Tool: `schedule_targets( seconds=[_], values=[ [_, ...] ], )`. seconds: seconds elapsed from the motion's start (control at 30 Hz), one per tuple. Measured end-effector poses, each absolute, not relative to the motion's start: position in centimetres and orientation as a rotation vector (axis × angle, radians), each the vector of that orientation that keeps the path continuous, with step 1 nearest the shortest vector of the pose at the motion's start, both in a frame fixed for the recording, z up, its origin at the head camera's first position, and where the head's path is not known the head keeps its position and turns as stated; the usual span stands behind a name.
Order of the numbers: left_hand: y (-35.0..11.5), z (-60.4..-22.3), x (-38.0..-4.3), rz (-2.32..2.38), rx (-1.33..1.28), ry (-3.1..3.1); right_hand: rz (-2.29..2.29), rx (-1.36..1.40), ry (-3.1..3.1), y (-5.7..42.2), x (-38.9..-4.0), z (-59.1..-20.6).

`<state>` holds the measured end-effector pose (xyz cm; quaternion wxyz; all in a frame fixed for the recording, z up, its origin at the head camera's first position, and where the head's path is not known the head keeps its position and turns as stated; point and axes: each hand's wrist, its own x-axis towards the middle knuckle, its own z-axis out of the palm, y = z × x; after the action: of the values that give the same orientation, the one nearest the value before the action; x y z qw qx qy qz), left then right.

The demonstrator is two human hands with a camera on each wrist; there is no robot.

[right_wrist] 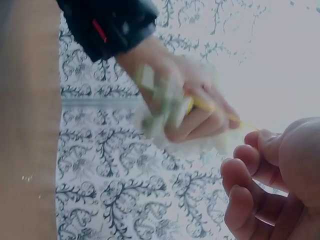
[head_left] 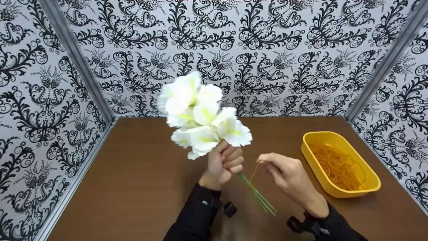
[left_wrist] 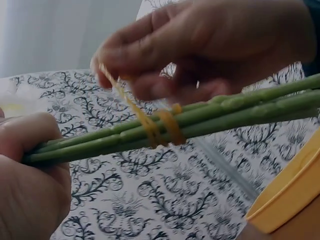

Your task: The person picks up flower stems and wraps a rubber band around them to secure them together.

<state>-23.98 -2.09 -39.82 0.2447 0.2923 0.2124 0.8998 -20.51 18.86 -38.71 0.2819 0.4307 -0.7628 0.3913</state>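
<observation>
My left hand (head_left: 224,163) grips a bunch of white artificial flowers (head_left: 204,117) by the stems, just under the blooms. Their green stems (left_wrist: 215,112) stick out below that fist, slanting down to the right in the head view. A yellow-orange rubber band (left_wrist: 172,127) is wound around the stems partway along. One loop of it is stretched off the stems to my right hand (head_left: 287,172), which pinches it between thumb and fingertips. In the right wrist view, the band runs as a thin taut strand from the stems to the right fingertips (right_wrist: 262,142).
A yellow tub (head_left: 309,134) stands on the brown table (head_left: 143,174) to the right, near my right hand, with a heap of rubber bands (head_left: 337,167) in it. Patterned black-and-white panels (head_left: 207,40) with grey metal posts enclose the table at the back and sides.
</observation>
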Motion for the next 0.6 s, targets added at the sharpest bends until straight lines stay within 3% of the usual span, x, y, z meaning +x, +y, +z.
schedule_targets(
  seconds=[0.33, 0.6],
  values=[
    [-1.0, -40.0, -23.8, 2.522, 0.739, 0.251, 1.001, 1.107, -2.146, 18.7, -24.6, -42.1],
    [-0.9, -40.1, -24.2, 2.775, 0.679, -0.079, 1.305, 1.21, -2.381, 15.8, -23.4, -44.3]
  ],
)
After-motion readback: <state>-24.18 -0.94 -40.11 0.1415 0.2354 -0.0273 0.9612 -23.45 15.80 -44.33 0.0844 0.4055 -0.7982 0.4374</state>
